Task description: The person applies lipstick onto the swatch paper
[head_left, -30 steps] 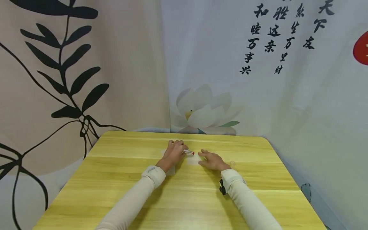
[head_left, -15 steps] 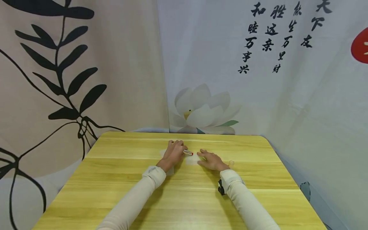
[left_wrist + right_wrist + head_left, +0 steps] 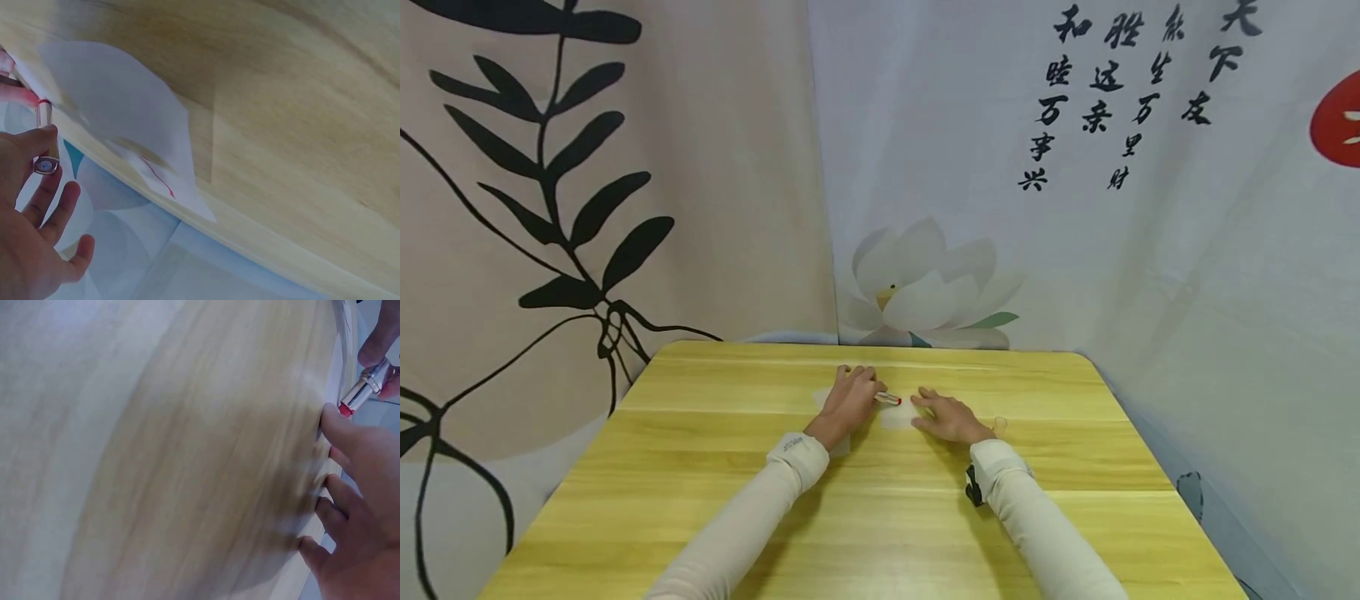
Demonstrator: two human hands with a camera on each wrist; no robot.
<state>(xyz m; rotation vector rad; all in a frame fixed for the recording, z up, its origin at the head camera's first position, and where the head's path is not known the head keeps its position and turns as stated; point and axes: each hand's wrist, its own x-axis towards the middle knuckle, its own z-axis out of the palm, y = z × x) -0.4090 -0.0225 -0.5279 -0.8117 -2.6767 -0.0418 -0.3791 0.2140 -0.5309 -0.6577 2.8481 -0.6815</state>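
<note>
My left hand (image 3: 850,402) pinches a lipstick (image 3: 888,399) between thumb and fingers, its red end pointing right. In the right wrist view the silver lipstick tube (image 3: 360,394) shows a red tip close to my right thumb. Below that tip lies a small white sheet of paper (image 3: 896,417). My right hand (image 3: 951,418) has its fingers spread, fingertips down at the paper's right side. Another white sheet (image 3: 125,94) lies partly beneath my left hand and carries a curved red stroke (image 3: 159,178). Whether the lipstick touches the paper is unclear.
The yellow wood table (image 3: 880,517) has its far edge just beyond my hands. Beside my right wrist lies a small, faint rounded outline (image 3: 999,424), too indistinct to name. A printed curtain (image 3: 737,167) hangs behind the table.
The head view has shifted slightly. Both hands keep nearly the same places, and the lipstick stays in my left hand with its red end beside the right fingers.
</note>
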